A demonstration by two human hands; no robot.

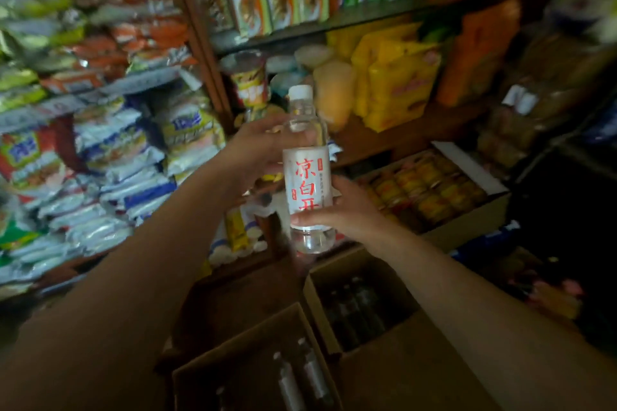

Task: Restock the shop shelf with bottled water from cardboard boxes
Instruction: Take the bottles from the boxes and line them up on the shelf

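While both hands carry it upright in front of the shelves, the clear plastic water bottle with a white cap and a white label printed in red characters (309, 170) is midway between box and shelf, so the step in hand looks like the transfer of one bottle. The left hand (258, 153) wraps its upper body from behind, fingers curled round it; the right hand (337, 207) grips the lower label, thumb across the front. The bottle looks full, sealed and undented, its base showing clear water below the label.

Below the hands, two open brown cardboard boxes (384, 374) hold more bottles, dim and hard to count. Beyond the hands, the dark wooden shelf (400, 140) carries yellow snack packets (397, 83). To the right of the right hand sits an open carton of orange-lidded jars (430, 187).

Next, I judge, the bottle needs a free spot on a shelf, which I cannot pick out in this blurred view.
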